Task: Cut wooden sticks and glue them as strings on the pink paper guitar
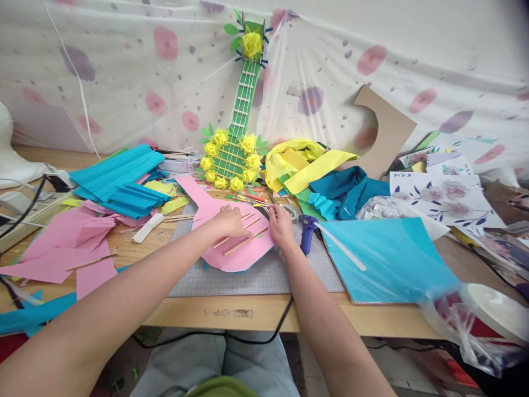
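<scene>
A pink paper cutout, rounded with a narrow neck and backed in blue, lies flat on the grey cutting mat. Several thin wooden sticks rest slantwise and side by side across its round part. My left hand is over the upper ends of these sticks, fingers bent down and closed around one of them. At the cutout's right edge, my right hand has its fingers curled together; what they grip is hidden. A pair of scissors lies partly behind my right hand, and a blue glue gun is just right of it.
A green paper lute with yellow paper flowers leans on the wall. Crepe paper lies in blue, yellow and pink heaps. A blue board and a tape roll are at right. A black cord hangs below the table edge.
</scene>
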`<state>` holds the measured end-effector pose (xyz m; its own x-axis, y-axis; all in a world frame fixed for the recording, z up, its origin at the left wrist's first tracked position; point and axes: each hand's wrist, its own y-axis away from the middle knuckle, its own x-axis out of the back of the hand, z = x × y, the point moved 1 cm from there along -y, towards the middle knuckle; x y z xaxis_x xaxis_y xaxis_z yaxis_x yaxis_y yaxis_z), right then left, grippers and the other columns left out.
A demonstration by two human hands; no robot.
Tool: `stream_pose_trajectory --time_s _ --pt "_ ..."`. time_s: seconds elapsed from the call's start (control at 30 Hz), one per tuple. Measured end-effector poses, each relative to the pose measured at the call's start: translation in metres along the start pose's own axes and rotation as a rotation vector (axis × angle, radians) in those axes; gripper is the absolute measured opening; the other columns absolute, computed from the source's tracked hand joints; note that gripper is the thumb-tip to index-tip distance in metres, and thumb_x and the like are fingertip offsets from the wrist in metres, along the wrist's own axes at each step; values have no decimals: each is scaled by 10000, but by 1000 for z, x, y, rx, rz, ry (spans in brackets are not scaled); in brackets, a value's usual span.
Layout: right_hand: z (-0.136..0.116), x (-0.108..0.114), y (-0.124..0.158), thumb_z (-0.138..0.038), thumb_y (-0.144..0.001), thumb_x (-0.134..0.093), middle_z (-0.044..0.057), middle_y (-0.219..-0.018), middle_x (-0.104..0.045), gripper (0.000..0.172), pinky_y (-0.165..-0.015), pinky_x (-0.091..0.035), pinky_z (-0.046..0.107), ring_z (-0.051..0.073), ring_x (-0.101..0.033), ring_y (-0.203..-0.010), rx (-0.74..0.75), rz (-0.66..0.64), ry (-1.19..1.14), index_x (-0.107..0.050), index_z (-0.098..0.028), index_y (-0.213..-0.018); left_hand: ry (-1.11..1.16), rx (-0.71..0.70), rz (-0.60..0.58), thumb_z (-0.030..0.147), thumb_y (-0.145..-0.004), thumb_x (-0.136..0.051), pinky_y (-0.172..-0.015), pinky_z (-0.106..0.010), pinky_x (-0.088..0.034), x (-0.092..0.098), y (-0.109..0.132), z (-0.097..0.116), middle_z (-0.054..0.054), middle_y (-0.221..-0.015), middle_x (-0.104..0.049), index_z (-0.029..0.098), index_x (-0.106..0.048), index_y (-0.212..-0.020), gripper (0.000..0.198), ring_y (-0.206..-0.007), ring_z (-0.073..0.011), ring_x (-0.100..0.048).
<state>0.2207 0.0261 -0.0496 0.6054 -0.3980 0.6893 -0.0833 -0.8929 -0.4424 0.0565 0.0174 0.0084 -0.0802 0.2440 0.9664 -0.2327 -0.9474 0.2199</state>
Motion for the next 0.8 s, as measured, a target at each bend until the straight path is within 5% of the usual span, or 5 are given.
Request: stream_pose_trajectory --time_s 0.2,0.37,0.47,0.63,0.8 --pt "2 -5 1 -302 -857 -302 83 -961 -606 300 -771 -381 288 184 -534 -895 -84 -76 -4 -566 -182 -934 -55 -57 -9 459 -675 -476 -857 -365 -351 3 7 12 -217 -1173 -479 89 -478 -1143 596 -1102 -319 -432" --pt "1 -5 3 -293 -847 -311 73 -953 -619 289 -754 -389 282 181 -546 -893 -117 -92 14 -572 -193 -917 -8 -53 42 577 -605 -510 -871 -384 -345 -3 6 14 -221 -1197 -456 85 -462 -1152 738 -1124 -338 -406" --pt "-1 -2 4 -288 -823 -351 63 -919 -632 258 -744 -395 282 179 -557 -857 -146 -104 28 -584 -197 -888 -60 -114 57 415 -622 -551 -825 -350 -385 -5 2 14 -198 -1139 -508 84 -474 -1120 603 -1079 -305 -453" --pt "-3 -1 6 -298 -806 -383 41 -911 -642 238 -729 -405 278 172 -573 -822 -189 -121 -1 -586 -213 -896 -129 -146 109 195 -740 -411 -756 -348 -418 -7 1 8 -182 -1041 -574 95 -498 -1059 345 -978 -276 -536" --pt "-3 0 5 -330 -804 -402 43 -920 -645 265 -743 -400 277 174 -578 -838 -222 -176 -9 -595 -210 -940 -210 -152 207 115 -815 -248 -744 -340 -419 -18 3 -3 -177 -1000 -592 92 -491 -1021 319 -957 -252 -554"
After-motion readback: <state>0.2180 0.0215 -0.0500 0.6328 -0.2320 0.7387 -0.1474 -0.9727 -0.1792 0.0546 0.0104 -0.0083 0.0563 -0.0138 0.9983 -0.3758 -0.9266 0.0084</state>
